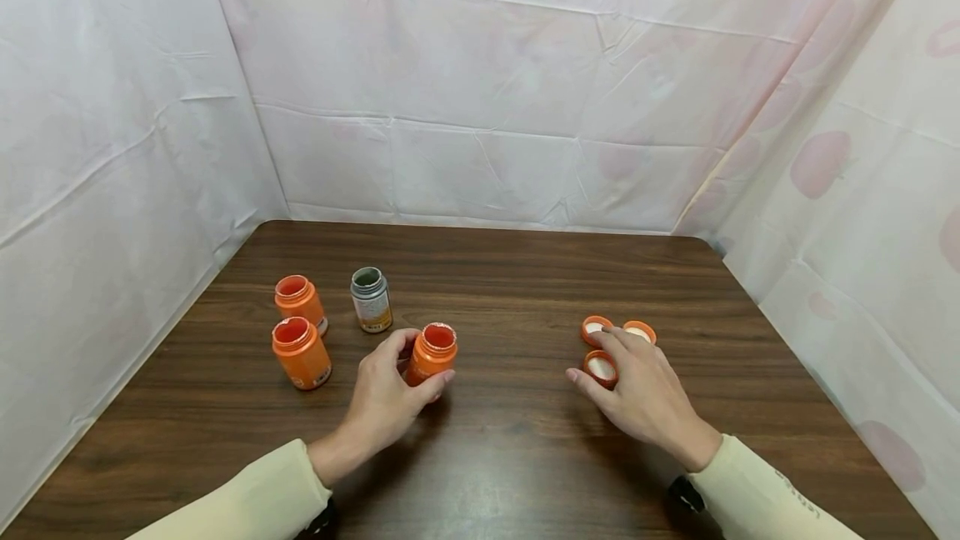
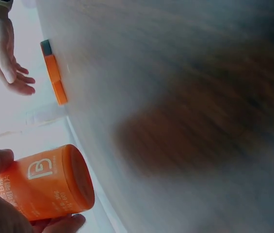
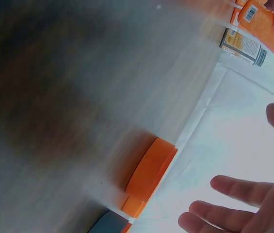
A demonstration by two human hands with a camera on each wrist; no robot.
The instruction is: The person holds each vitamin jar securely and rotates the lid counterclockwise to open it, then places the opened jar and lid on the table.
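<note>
My left hand [image 1: 386, 394] grips an uncapped orange bottle [image 1: 434, 352] by its sides. In the left wrist view the bottle [image 2: 44, 184] has white print, and its base is off the table. My right hand [image 1: 648, 394] hovers over the bottle caps with fingers spread, holding nothing. Three orange caps lie inside-up there: a near one [image 1: 601, 368], a far left one [image 1: 595, 328] and a far right one [image 1: 640, 332] partly behind the fingers. A dark grey cap [image 3: 108, 223] beside the orange caps shows in the right wrist view, but the hand hides it in the head view.
At the left of the brown wooden table [image 1: 495, 457] stand two open orange bottles, one behind [image 1: 298, 302] and one in front [image 1: 302, 357]. A grey open bottle [image 1: 371, 302] stands to their right. White sheets [image 1: 480, 107] hang behind and at both sides.
</note>
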